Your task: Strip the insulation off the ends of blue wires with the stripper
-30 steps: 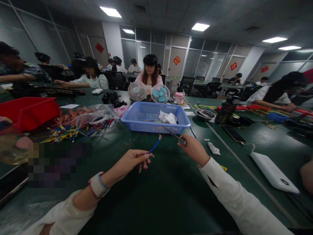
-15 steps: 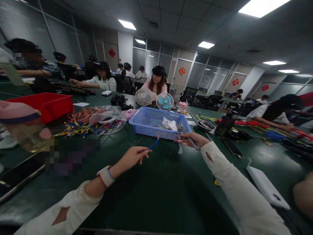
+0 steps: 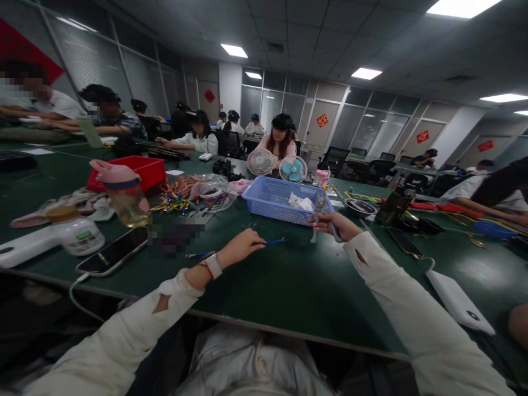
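Observation:
Between the fingers of my left hand point(image 3: 244, 246) is a short blue wire point(image 3: 274, 241), its free end pointing right over the green table point(image 3: 284, 291). My right hand point(image 3: 339, 226) grips grey-handled pliers point(image 3: 320, 212), jaws upward, in front of the right corner of a blue plastic basket point(image 3: 276, 209). Crumpled white paper point(image 3: 301, 201) and small scraps lie inside the basket. Some space separates the wire from the pliers. Another piece of blue cable point(image 3: 198, 255) rests on the table beside my left wrist.
At left are a phone point(image 3: 113, 250), a white bottle point(image 3: 78, 234), a pink-lidded drink bottle point(image 3: 124, 198), a red bin point(image 3: 152, 175) and bundled wires point(image 3: 181, 195). Two small fans point(image 3: 293, 169) stand behind the basket. A white power bank point(image 3: 460, 302) lies at right. Other people sit around.
The view has shifted left and down, showing the table's near edge and my lap. My left hand has turned the blue wire from slanting upward to nearly level. The pliers stay in my right hand.

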A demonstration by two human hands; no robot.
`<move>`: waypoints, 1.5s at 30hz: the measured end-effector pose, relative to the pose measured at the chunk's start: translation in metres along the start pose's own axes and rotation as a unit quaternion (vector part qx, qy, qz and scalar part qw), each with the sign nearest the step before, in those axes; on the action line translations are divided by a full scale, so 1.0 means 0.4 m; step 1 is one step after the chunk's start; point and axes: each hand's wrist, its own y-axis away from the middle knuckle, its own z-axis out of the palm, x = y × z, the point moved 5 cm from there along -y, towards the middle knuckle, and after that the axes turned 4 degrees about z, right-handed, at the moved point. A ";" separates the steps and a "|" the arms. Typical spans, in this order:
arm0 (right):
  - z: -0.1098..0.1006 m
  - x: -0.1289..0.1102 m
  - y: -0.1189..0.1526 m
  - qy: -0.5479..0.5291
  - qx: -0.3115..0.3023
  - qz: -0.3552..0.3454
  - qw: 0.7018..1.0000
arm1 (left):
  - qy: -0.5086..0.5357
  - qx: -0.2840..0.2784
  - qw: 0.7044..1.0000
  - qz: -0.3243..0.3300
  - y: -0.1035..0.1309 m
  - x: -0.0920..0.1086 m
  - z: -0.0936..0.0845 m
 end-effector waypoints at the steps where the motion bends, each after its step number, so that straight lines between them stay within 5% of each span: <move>1: -0.002 -0.011 0.005 0.009 0.007 -0.013 1.000 | -0.007 -0.005 1.000 0.006 0.003 0.007 0.001; 7: -0.001 -0.045 0.014 0.101 0.059 -0.059 0.991 | -0.035 0.006 0.999 0.022 -0.015 0.116 -0.030; 10: 0.013 -0.060 -0.006 0.171 0.109 -0.078 0.976 | -0.003 0.040 0.996 0.078 -0.047 0.281 -0.042; 14: 0.029 -0.102 -0.037 0.292 0.199 -0.109 0.929 | 0.051 0.005 0.987 0.155 -0.073 0.530 0.003; 17: 0.034 -0.144 -0.041 0.390 0.265 -0.145 0.870 | 0.121 -0.026 0.978 0.169 -0.078 0.638 0.049; 20: 0.036 -0.179 -0.028 0.469 0.315 -0.173 0.807 | 0.100 0.001 0.982 0.162 -0.082 0.668 0.072; 24: 0.035 -0.211 0.001 0.545 0.360 -0.193 0.732 | 0.050 0.019 0.969 0.243 -0.079 0.693 0.067; 33: 0.011 -0.291 0.050 0.639 0.430 -0.277 0.574 | 0.018 -0.122 0.888 0.444 -0.002 0.741 0.057; 40: -0.006 -0.324 0.054 0.671 0.430 -0.318 0.513 | 0.060 -0.282 0.830 0.477 0.082 0.794 0.020; 45: 0.022 -0.295 0.057 0.713 0.335 -0.381 0.484 | 0.005 -0.256 0.850 0.460 0.064 0.774 0.031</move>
